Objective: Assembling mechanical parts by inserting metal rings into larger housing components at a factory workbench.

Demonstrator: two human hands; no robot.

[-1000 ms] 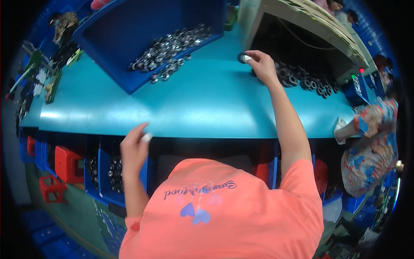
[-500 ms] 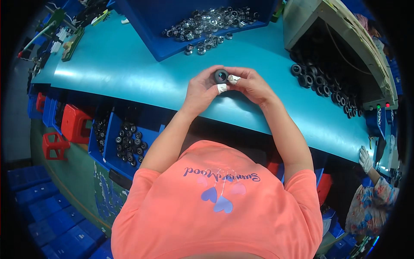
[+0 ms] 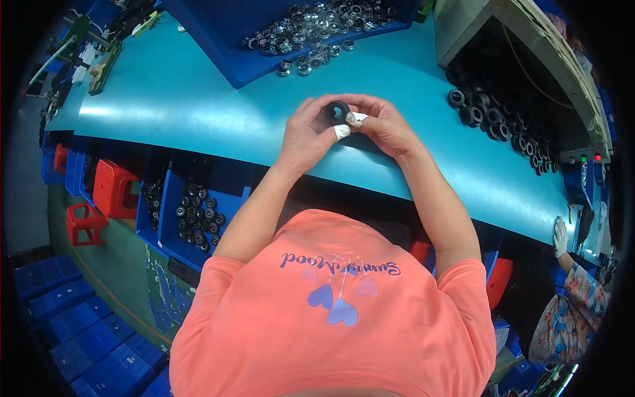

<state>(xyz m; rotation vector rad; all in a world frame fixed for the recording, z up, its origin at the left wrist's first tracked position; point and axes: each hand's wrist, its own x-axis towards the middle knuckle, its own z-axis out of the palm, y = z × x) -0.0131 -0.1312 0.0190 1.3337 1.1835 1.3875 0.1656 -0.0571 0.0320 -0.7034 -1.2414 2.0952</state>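
Note:
Between my two hands is a black ring-shaped part (image 3: 337,111), held above the blue-green worktop (image 3: 218,126) with its round opening showing. My left hand (image 3: 308,134) grips it from the left, fingers curled round the far side and a white-wrapped thumb at its near edge. From the right, my right hand (image 3: 385,127) closes on the same part, its white-wrapped thumb pressed against the ring. Some fingertips are hidden behind the part.
A blue bin (image 3: 241,66) with many clear shiny parts stands at the far side, some spilled before it. Black rings (image 3: 493,119) lie by a pale machine housing (image 3: 463,33) at right. Below left, a blue bin (image 3: 170,221) holds black round parts. A co-worker's gloved hand (image 3: 560,237) rests at the right edge.
The black ring has tilted slightly in my fingers, and its opening looks different. Both hands stay nearly in place. The co-worker's gloved hand has shifted a little.

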